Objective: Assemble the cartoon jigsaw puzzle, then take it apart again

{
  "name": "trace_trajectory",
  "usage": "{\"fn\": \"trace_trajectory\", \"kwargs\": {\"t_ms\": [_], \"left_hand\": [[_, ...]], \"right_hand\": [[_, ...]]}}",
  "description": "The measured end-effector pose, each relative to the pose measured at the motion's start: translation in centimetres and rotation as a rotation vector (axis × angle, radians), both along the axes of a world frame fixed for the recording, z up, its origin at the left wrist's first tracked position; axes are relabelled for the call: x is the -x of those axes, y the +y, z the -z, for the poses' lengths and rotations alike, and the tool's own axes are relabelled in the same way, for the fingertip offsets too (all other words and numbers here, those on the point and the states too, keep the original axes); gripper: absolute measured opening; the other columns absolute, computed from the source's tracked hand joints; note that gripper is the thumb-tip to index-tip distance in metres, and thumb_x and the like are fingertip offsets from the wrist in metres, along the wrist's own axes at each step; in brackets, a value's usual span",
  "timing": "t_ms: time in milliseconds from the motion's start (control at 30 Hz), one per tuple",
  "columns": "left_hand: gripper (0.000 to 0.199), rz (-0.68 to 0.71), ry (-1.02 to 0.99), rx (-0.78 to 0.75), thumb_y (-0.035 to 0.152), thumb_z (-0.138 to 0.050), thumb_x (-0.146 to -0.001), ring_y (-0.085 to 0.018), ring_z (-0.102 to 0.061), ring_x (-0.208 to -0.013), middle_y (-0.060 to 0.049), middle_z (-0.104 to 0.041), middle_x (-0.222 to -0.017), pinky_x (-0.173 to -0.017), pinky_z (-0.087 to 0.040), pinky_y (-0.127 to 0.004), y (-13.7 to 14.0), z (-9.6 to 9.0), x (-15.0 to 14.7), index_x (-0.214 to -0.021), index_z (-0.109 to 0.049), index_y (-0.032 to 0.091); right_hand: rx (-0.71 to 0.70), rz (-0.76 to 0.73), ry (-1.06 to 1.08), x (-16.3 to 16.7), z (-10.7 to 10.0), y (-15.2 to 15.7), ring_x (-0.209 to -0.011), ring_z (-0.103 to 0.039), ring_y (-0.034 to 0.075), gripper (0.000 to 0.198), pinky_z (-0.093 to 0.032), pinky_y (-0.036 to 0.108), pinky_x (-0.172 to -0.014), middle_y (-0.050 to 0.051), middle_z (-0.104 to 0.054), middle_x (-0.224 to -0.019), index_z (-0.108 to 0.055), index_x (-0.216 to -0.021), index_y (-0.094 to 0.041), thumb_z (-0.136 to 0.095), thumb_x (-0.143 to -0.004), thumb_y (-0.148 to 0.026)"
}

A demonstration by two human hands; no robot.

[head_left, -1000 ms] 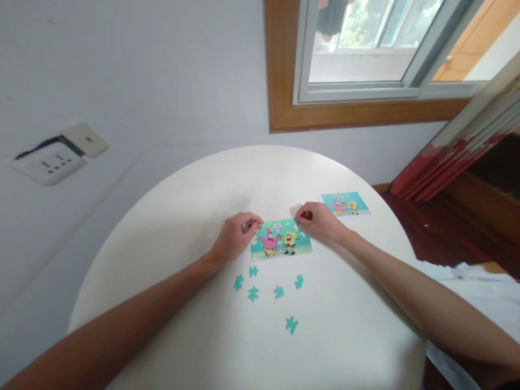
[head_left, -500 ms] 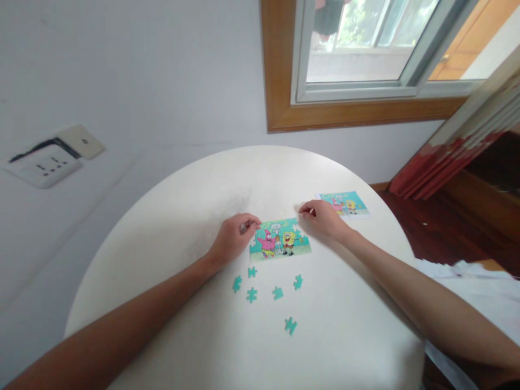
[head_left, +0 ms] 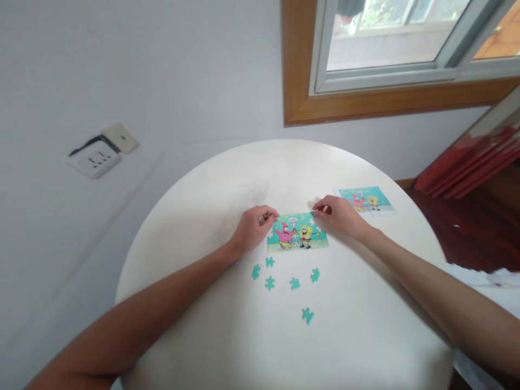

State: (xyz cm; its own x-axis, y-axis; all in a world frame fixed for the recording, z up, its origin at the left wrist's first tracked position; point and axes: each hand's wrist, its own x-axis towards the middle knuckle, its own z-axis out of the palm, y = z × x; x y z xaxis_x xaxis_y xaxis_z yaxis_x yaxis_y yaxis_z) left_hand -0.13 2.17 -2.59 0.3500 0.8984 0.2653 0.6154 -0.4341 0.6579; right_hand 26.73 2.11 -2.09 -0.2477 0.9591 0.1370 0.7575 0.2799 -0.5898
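A partly joined jigsaw puzzle (head_left: 296,236) with cartoon figures on a teal ground lies flat on the round white table (head_left: 227,330). Gaps show along its left and right sides. My left hand (head_left: 252,228) is closed at its upper left corner, thumb and forefinger against the edge. My right hand (head_left: 340,216) pinches at the upper right corner and hides part of that side; whether a loose piece is between the fingertips does not show. Several loose teal jigsaw pieces (head_left: 270,283) lie nearer to me, one jigsaw piece (head_left: 307,316) apart from the others.
A picture card (head_left: 368,200) with the same cartoon scene lies beyond my right hand, partly covered by it. Behind the table stand a white wall (head_left: 182,70) with a socket (head_left: 95,158) and a wood-framed window (head_left: 298,105). A red curtain (head_left: 467,162) hangs at right.
The camera view has shifted, so everything appears farther right and slightly higher. My right fingertips have come down slightly onto the puzzle's upper right corner. My left hand stays at the upper left corner.
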Motion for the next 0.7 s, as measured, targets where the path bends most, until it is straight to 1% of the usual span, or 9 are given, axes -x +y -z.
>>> {"fn": "trace_trajectory", "kwargs": {"t_ms": [233,467,700], "left_hand": [[0.015,0.012,-0.004,-0.002,0.015,-0.055,-0.084,-0.012,-0.056,-0.067,0.000,-0.070,-0.077,-0.069,-0.045,-0.024,-0.07,-0.01,-0.11,-0.088,-0.070,0.019],[0.015,0.050,-0.005,0.011,0.016,-0.055,-0.084,-0.013,-0.056,-0.068,-0.001,-0.068,-0.078,-0.067,-0.045,-0.024,-0.14,0.02,-0.32,-0.087,-0.070,0.018],[0.015,0.060,0.018,0.009,0.016,-0.056,-0.083,-0.013,-0.058,-0.069,-0.001,-0.068,-0.077,-0.067,-0.045,-0.024,-0.03,0.05,-0.31,-0.086,-0.070,0.018]], "right_hand": [[-0.003,-0.054,-0.046,0.16,0.32,-0.25,-0.070,-0.056,0.016,0.023,-0.042,0.031,-0.067,0.009,-0.066,-0.093,-0.073,-0.097,-0.018,-0.062,-0.080,-0.030],[-0.002,-0.059,-0.073,0.32,0.33,-0.06,-0.072,-0.056,0.018,0.019,-0.040,0.031,-0.066,0.009,-0.065,-0.090,-0.071,-0.092,-0.018,-0.060,-0.078,-0.026],[0.035,-0.043,-0.110,0.36,0.26,0.07,-0.074,-0.056,0.018,0.019,-0.039,0.030,-0.065,0.009,-0.064,-0.090,-0.067,-0.093,-0.018,-0.058,-0.078,-0.025]]}}
